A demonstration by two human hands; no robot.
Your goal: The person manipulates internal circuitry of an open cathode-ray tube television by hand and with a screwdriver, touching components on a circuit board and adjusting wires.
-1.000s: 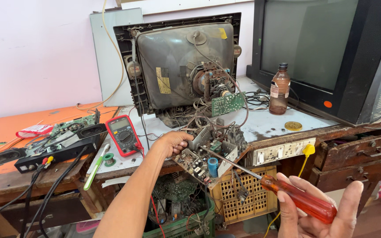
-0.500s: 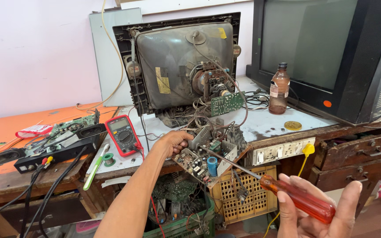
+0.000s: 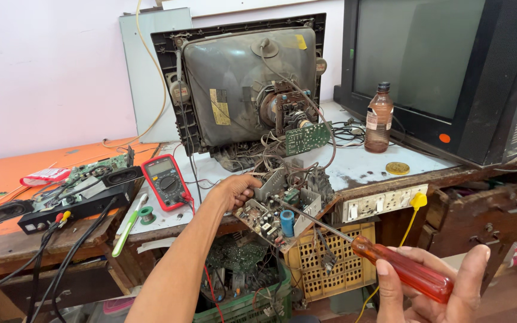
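Our left hand point(image 3: 234, 190) grips the tilted circuit board point(image 3: 276, 209) at the bench edge; right hand point(image 3: 432, 287) clenches the orange screwdriver point(image 3: 390, 266), tip on board. Probing step; next needs steady tip placement.

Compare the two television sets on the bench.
The stripped set has no rear cover, with its grey tube and wiring bare; the black set is fully cased. The stripped set shows its back, the black set its dark screen. The stripped set looks smaller. Both stand upright on the bench.
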